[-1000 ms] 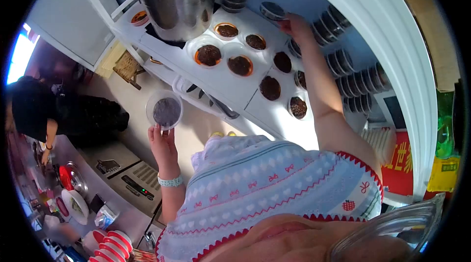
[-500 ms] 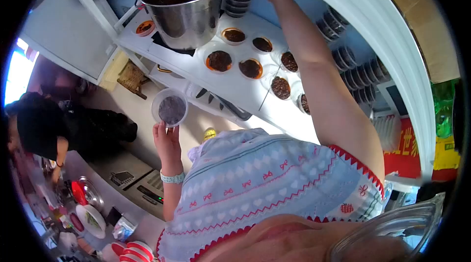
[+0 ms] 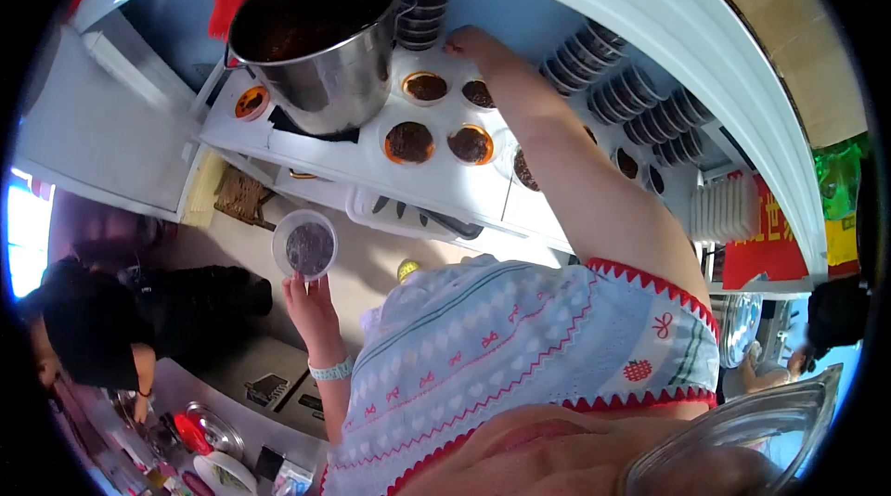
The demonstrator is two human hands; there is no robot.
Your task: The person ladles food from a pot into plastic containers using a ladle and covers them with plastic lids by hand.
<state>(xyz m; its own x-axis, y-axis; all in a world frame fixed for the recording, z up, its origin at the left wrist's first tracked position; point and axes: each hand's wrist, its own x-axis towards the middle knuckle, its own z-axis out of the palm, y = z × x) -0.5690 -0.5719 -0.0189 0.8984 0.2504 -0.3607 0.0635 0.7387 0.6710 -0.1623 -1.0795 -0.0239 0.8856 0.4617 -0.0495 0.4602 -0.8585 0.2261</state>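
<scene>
My left hand (image 3: 313, 310) grips a round, clear plastic tub (image 3: 306, 244) from below, out past the table's front edge. Its bottom looks greyish; whether anything lies inside I cannot tell. My right hand (image 3: 475, 43) is stretched over the white table (image 3: 436, 194), just right of a stack of filled tubs (image 3: 424, 9). Its fingers look curled together, and what they hold, if anything, is hidden. Several open tubs of dark, oily food (image 3: 408, 142) stand below that hand. My right forearm covers part of them.
A large steel pot (image 3: 320, 55) with dark contents stands at the table's back left, beside a small tub (image 3: 251, 103). More stacked tubs (image 3: 624, 95) line the back wall. A person in black (image 3: 93, 320) works at a counter on the left.
My right hand has come down from the top of the tub stack to beside its lower part. My left hand still holds the tub. The view has shifted.
</scene>
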